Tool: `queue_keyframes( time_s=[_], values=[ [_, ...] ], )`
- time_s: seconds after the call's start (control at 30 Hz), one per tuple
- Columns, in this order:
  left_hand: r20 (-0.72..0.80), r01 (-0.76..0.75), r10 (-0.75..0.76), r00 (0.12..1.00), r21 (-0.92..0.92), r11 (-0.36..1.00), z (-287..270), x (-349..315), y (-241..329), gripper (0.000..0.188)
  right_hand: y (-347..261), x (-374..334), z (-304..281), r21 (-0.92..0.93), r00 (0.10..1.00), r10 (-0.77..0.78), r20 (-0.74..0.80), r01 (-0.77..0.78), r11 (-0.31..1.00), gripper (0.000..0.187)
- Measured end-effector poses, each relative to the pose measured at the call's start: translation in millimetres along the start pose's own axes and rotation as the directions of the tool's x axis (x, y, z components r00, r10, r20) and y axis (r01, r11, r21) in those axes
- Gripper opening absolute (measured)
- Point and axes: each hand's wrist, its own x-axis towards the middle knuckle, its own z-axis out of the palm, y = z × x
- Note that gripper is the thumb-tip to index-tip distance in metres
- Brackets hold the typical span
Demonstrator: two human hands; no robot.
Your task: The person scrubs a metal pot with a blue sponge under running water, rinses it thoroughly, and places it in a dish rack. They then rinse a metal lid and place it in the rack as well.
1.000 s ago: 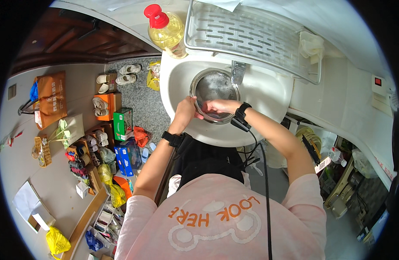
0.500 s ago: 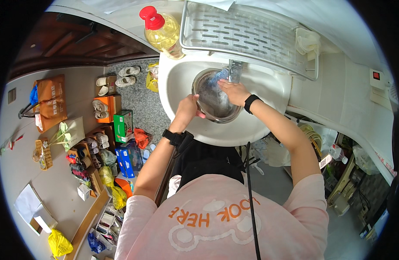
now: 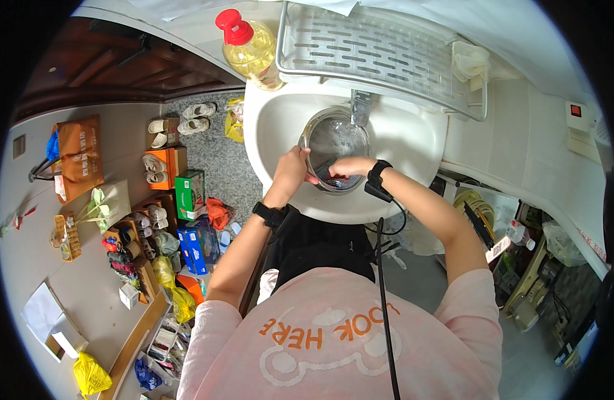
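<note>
Head view: our left hand (image 3: 294, 169) pinches a metal bowl (image 3: 305, 137) by its rim in the white basin (image 3: 408, 148), our right hand (image 3: 351, 167), whose grip we cannot tell, touches a bluish cloth-like piece (image 3: 335, 185) inside, and a faucet (image 3: 360, 109) overhangs the bowl, with a rack (image 3: 360, 50) and red-capped bottle (image 3: 252, 59) beyond.

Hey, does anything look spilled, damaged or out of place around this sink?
Nothing stands out at the white sink: the left hand grips the metal bowl, the right hand is inside it, and the red-capped bottle stands at the back left. No spill or breakage is visible.
</note>
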Motion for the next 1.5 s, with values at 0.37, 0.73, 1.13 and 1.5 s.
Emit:
queue_keyframes(
  time_s=[0.37,0.73,1.13,1.5],
  values=[
    [0.023,-0.030,0.028,0.999,0.068,0.997,-4,-7,-4,0.038,-1,19,-12,0.032,0.720,0.025,-0.693,-0.004,0.999,0.039],
    [-0.041,0.021,-0.021,0.999,0.008,1.000,-4,-1,-8,0.041,-49,7,-10,0.746,0.973,-0.188,-0.137,0.226,0.626,0.040],
    [-0.014,0.012,-0.012,1.000,-0.020,1.000,-9,5,-24,0.040,-13,-31,-4,-0.540,0.862,-0.292,-0.415,0.024,0.841,0.056],
    [-0.017,-0.011,0.012,1.000,0.042,0.999,4,-3,12,0.037,-10,-10,6,-0.548,0.905,-0.125,-0.407,-0.132,0.826,0.085]
  ],
)
